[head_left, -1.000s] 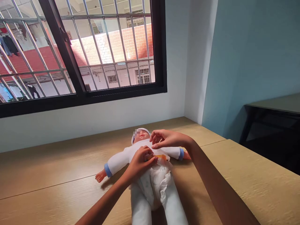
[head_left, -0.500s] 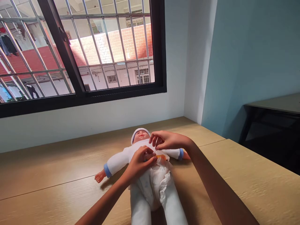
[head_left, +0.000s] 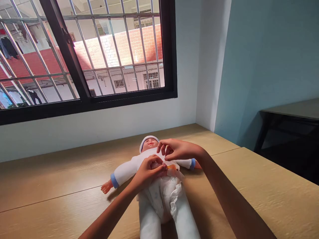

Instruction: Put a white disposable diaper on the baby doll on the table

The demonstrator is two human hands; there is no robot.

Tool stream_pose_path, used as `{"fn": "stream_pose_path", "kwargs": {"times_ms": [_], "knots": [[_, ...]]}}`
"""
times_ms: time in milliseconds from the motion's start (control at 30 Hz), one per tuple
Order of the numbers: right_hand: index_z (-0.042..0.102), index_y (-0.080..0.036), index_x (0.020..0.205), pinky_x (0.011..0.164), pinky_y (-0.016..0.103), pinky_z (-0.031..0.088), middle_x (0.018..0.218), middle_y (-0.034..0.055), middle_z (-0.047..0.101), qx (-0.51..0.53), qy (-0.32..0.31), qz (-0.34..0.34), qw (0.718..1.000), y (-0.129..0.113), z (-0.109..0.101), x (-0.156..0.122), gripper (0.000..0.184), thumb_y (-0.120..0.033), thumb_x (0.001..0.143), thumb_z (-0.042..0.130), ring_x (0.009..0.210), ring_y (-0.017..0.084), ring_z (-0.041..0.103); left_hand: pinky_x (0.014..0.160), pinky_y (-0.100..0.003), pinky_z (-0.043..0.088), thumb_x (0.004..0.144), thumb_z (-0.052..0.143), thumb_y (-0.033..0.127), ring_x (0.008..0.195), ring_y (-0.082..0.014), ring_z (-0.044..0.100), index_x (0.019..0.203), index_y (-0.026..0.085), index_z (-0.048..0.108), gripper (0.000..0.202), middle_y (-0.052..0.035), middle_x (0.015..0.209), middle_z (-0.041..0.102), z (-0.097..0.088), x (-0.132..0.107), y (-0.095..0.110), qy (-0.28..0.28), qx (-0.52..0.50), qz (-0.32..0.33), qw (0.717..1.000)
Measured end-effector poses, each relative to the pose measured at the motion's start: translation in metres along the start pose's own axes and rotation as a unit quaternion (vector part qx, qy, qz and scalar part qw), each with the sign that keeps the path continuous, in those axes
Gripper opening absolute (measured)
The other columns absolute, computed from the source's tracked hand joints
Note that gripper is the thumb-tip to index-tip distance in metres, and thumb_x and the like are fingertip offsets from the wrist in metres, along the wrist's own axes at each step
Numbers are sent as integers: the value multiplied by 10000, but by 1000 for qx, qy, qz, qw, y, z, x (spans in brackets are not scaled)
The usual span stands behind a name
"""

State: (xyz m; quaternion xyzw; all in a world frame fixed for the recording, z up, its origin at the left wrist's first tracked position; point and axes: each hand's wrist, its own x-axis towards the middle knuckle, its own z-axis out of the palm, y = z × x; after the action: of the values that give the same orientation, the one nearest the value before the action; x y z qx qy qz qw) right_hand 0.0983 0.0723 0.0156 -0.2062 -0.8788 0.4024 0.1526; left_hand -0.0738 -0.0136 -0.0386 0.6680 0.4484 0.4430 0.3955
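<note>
A baby doll [head_left: 134, 166] in a white top with blue cuffs and a white cap lies on its back, legs toward me. Around its hips is a white diaper [head_left: 161, 196], with an orange strip [head_left: 171, 167] at the waist. My left hand [head_left: 151, 169] pinches the diaper's waist edge between thumb and fingers, beside the orange strip. Above the doll's chest, my right hand [head_left: 175, 149] hovers palm down, its fingers bent and apart from the thumb. Nothing shows in its fingers. My hands hide part of the doll's belly and the diaper's top.
The doll lies on a light wooden table [head_left: 62, 186] with a seam across it. Behind stand a white wall [head_left: 139, 116] and a black-framed window [head_left: 124, 98] with metal bars. A dark table [head_left: 289, 122] is at the right, beyond the wooden edge.
My left hand's fingertips have closed a little nearer the orange strip. My right hand has shifted very slightly left. The doll lies as before.
</note>
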Motion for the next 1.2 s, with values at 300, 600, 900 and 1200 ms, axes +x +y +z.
{"fn": "stream_pose_path", "kwargs": {"times_ms": [300, 600, 900, 1200], "knots": [[556, -161, 997, 629, 227, 455, 796, -3, 583, 27, -19, -25, 999, -2, 6, 5, 343, -204, 698, 718, 737, 135, 560, 668, -311, 491, 737, 691, 486, 787, -218, 601, 808, 119, 657, 375, -68, 793, 651, -2, 0, 1, 0, -15, -6, 1000], [566, -170, 1010, 596, 212, 418, 785, -8, 560, -37, -5, -31, 999, -5, 7, 4, 351, -292, 723, 726, 721, 126, 529, 629, -251, 473, 740, 720, 398, 711, -157, 581, 734, 138, 657, 268, -26, 731, 623, -3, 0, 0, -12, -60, -17, 998], [576, -171, 1007, 617, 215, 429, 814, -11, 533, -62, 2, -11, 998, -9, 3, -1, 307, -247, 735, 695, 733, 119, 518, 600, -243, 425, 720, 726, 393, 623, -120, 490, 669, 137, 627, 280, 12, 624, 532, 0, -2, 5, -4, -52, -31, 998], [560, -172, 1007, 609, 212, 421, 779, -17, 548, -54, 1, -30, 998, -9, 7, 3, 303, -237, 736, 679, 724, 123, 528, 667, -263, 465, 695, 754, 406, 708, -156, 576, 774, 127, 666, 304, -23, 738, 634, -1, -1, 2, 10, -62, -31, 998]]}}
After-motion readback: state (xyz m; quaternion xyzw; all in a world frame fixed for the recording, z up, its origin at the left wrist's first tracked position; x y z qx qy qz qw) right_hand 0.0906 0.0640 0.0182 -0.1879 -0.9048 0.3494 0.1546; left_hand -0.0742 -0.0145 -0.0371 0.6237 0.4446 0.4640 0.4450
